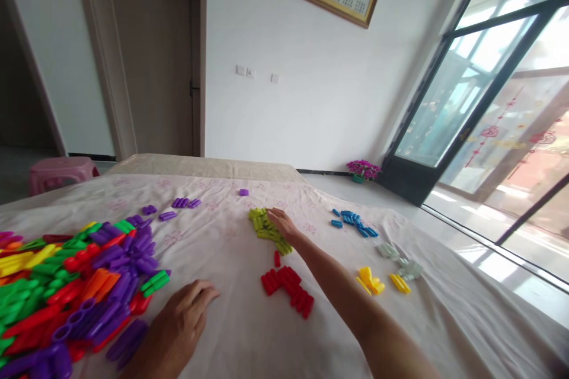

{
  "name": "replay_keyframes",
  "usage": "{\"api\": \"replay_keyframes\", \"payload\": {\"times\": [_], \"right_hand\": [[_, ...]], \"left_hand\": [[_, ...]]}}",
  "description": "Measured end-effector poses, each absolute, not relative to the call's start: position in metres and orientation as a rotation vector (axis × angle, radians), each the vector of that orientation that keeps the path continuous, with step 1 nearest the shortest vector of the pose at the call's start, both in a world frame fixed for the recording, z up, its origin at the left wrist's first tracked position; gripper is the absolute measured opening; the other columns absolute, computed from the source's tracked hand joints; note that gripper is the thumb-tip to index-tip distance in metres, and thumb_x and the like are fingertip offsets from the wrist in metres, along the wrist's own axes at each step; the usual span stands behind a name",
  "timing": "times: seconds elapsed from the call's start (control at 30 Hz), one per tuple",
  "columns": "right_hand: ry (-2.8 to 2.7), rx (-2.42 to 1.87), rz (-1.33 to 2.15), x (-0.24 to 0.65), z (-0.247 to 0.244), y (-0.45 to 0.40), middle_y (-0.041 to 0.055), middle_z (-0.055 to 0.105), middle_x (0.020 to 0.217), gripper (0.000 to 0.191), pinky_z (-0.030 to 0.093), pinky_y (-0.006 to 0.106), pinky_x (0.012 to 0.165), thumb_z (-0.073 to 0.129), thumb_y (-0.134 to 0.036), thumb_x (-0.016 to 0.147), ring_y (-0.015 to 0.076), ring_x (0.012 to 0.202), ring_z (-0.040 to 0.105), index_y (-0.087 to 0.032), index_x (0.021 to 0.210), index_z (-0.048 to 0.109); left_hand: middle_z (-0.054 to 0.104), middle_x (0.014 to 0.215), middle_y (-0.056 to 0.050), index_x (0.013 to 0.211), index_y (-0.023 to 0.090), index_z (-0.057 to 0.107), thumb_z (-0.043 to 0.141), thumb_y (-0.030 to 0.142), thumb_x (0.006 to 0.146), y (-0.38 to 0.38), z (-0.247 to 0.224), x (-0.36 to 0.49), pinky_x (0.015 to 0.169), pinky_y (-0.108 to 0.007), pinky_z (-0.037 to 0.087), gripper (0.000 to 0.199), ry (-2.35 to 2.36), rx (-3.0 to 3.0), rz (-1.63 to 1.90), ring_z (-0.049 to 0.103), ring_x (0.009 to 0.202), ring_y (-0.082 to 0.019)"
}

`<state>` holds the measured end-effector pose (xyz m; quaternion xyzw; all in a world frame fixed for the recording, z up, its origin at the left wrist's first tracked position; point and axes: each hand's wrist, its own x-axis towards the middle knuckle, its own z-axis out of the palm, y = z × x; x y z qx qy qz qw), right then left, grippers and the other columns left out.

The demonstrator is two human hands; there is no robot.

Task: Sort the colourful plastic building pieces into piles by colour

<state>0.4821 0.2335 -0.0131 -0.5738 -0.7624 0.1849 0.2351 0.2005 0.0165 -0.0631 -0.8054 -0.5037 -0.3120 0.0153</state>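
My right hand (284,225) reaches out over a cluster of yellow-green plastic pieces (262,226). Its fingers are stretched forward and touch or hover just over the right side of the cluster; no piece shows in its grasp. Resting low at the left is my left hand (184,314), fingers loosely bent together, with nothing visible in them. Beside it spreads a large mixed heap of plastic pieces in purple (118,260), green and red, some with tube-like ridges. Red pieces (291,287) lie below my right forearm's near side, with one small red piece (277,259) apart.
Blue pieces (353,219), clear pieces (409,269) and yellow pieces (371,281) lie in groups on the right. Several purple pieces (181,202) are scattered at the back left. A wrinkled pale cloth (222,237) covers the surface. A pink stool (64,172) stands beyond.
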Motion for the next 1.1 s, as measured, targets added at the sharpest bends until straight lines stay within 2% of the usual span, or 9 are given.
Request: {"api": "replay_keyframes", "payload": {"times": [0.13,0.23,0.33,0.43,0.53,0.63,0.77,0.93,1.1], "right_hand": [[-2.118,-1.586,0.453,0.472,-0.013,0.212,0.0042,0.048,0.143,0.043,0.03,0.037,0.11,0.045,-0.041,0.093,0.0241,0.136,0.035,-0.028,0.132,0.056],[-2.088,-1.897,0.534,0.49,-0.008,0.193,0.0074,0.039,0.148,0.067,0.033,0.04,0.107,0.065,-0.035,0.077,0.0302,0.136,0.032,-0.028,0.141,0.048],[-2.12,-1.99,0.616,0.505,0.0,0.177,0.0091,0.044,0.14,0.082,0.039,0.039,0.099,0.077,-0.027,0.06,0.0323,0.127,0.04,-0.029,0.138,0.051],[-2.099,-1.923,0.718,0.496,0.005,0.168,0.0117,0.051,0.129,0.08,0.047,0.034,0.086,0.08,-0.022,0.055,0.0273,0.108,0.054,-0.023,0.132,0.057],[-2.037,-1.833,0.767,0.463,0.001,0.171,0.011,0.062,0.113,0.059,0.049,0.03,0.073,0.076,-0.019,0.062,0.0212,0.088,0.061,-0.016,0.119,0.065],[-2.046,-1.725,0.759,0.425,-0.005,0.184,0.0034,0.068,0.103,0.047,0.05,0.026,0.072,0.075,-0.024,0.067,0.0183,0.085,0.062,-0.021,0.113,0.068],[-1.948,-1.703,0.537,0.407,-0.002,0.213,0.0055,0.065,0.119,0.047,0.045,0.03,0.092,0.063,-0.033,0.081,0.0217,0.107,0.06,-0.023,0.128,0.06],[-1.882,-1.804,0.428,0.415,0.007,0.25,0.0181,0.042,0.146,0.057,0.028,0.048,0.108,0.047,-0.042,0.092,0.0322,0.135,0.036,-0.016,0.142,0.044],[-2.058,-1.664,0.48,0.385,0.003,0.26,0.0066,0.052,0.14,0.041,0.029,0.039,0.109,0.04,-0.041,0.097,0.0235,0.131,0.043,-0.027,0.132,0.055]], "left_hand": [[0.066,0.111,-0.002,0.11,0.028,0.065,0.044,0.008,0.085,0.013,-0.055,0.2,0.093,-0.029,0.053,0.038,-1.591,-2.536,-0.973,0.063,0.103,-0.016],[0.066,0.111,-0.002,0.11,0.027,0.066,0.044,0.01,0.086,0.012,-0.052,0.2,0.094,-0.03,0.053,0.036,-1.604,-2.556,-0.966,0.063,0.104,-0.016],[0.065,0.112,-0.003,0.113,0.027,0.065,0.043,0.012,0.088,0.012,-0.053,0.2,0.094,-0.032,0.052,0.037,-1.586,-2.571,-0.964,0.062,0.105,-0.016],[0.065,0.114,-0.004,0.113,0.027,0.065,0.044,0.012,0.088,0.014,-0.056,0.199,0.095,-0.033,0.052,0.035,-1.544,-2.57,-0.97,0.062,0.105,-0.017],[0.066,0.113,-0.004,0.11,0.026,0.066,0.046,0.012,0.086,0.016,-0.058,0.197,0.093,-0.033,0.053,0.034,-1.523,-2.571,-0.971,0.063,0.103,-0.018],[0.066,0.113,-0.004,0.11,0.026,0.066,0.047,0.012,0.085,0.016,-0.057,0.197,0.093,-0.033,0.053,0.035,-1.538,-2.594,-0.968,0.063,0.104,-0.018],[0.066,0.115,-0.004,0.108,0.025,0.067,0.047,0.011,0.085,0.012,-0.048,0.198,0.095,-0.034,0.052,0.034,-1.606,-2.623,-0.968,0.062,0.107,-0.019],[0.068,0.11,-0.004,0.102,0.025,0.068,0.045,0.007,0.085,0.008,-0.04,0.202,0.093,-0.035,0.052,0.034,-1.573,-2.676,-0.985,0.063,0.102,-0.018],[0.069,0.106,-0.003,0.098,0.024,0.068,0.044,0.001,0.082,0.006,-0.039,0.202,0.092,-0.033,0.052,0.036,-1.532,-2.717,-1.052,0.062,0.102,-0.017]]}}
